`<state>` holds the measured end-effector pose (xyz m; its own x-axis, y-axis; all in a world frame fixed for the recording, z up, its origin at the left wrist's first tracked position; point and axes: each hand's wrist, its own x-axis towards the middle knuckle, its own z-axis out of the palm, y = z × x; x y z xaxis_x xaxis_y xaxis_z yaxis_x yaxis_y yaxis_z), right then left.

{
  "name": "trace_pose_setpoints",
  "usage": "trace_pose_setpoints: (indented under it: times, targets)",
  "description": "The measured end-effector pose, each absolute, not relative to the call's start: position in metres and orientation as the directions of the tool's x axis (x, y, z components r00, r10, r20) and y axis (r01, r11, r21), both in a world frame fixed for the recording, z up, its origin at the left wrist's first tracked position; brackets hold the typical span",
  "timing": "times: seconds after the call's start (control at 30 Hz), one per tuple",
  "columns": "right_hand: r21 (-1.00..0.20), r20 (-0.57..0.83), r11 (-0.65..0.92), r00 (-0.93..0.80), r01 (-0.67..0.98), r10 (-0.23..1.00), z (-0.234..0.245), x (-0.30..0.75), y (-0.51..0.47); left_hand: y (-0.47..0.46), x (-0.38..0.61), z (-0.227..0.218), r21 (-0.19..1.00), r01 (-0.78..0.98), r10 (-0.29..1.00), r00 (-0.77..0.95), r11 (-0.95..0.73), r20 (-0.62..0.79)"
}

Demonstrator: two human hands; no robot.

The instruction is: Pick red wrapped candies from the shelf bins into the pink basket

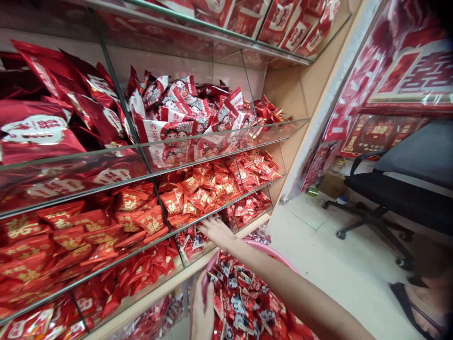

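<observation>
A pink basin (278, 253) full of small red candy packets (240, 288) with cartoon figures on them sits below the shelves. My left hand (201, 309) grips the basin's near-left rim, its thumb on the inner side. Over the basin, my right hand (216, 232) reaches into a low shelf compartment with fingers stretched out. It is just above similar patterned packets (193, 242), beneath a glass shelf edge. I see nothing held in it, though its fingertips are partly obscured.
Glass dividers and shelf edges (226, 205) hold red packets (201, 186) above and left of my hands. A wooden side panel (286, 94) ends the shelving. Rightward stand an office chair (385, 189) and a person's sandalled foot (421, 307) on the tiled floor (307, 241).
</observation>
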<state>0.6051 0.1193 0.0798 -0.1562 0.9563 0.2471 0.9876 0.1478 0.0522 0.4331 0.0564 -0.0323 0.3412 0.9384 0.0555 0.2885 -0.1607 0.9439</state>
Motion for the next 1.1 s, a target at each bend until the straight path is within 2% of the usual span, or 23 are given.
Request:
trace_pose_setpoints:
  times: [0.13,0.27,0.4,0.5,0.63,0.73,0.9,1.1]
  targets:
    - [0.135,0.243,0.173,-0.202,0.976,0.949,0.064,0.612,0.129,0.055,0.433,-0.032,0.953,0.28,0.937,0.35,-0.112,0.008]
    - [0.099,0.25,0.159,-0.18,0.982,0.951,0.064,0.623,0.125,0.055,0.433,-0.03,0.961,0.264,0.933,0.361,-0.087,-0.015]
    - [-0.085,0.289,0.085,-0.057,0.993,0.956,0.077,0.63,0.109,0.054,0.433,-0.029,0.966,0.247,0.938,0.347,-0.074,-0.017]
    - [-0.345,0.325,0.004,0.115,0.939,0.939,0.081,0.632,0.09,0.055,0.433,-0.028,0.963,0.257,0.941,0.339,-0.081,-0.011]
    - [-0.7,0.312,0.024,0.275,0.714,0.909,0.078,0.635,0.063,0.057,0.431,-0.027,0.952,0.287,0.929,0.369,-0.11,-0.004]
    - [-0.87,0.203,0.009,0.342,0.493,0.917,0.075,0.64,0.045,0.058,0.43,-0.029,0.941,0.31,0.924,0.383,-0.134,0.005]
    - [-0.973,0.002,-0.079,0.347,0.219,0.938,0.073,0.65,0.004,0.059,0.428,-0.032,0.94,0.303,0.914,0.404,-0.159,0.024]
    - [-0.953,-0.21,-0.26,0.278,0.158,0.937,0.063,0.665,-0.063,0.061,0.428,-0.036,0.939,0.301,0.915,0.401,-0.165,0.032]
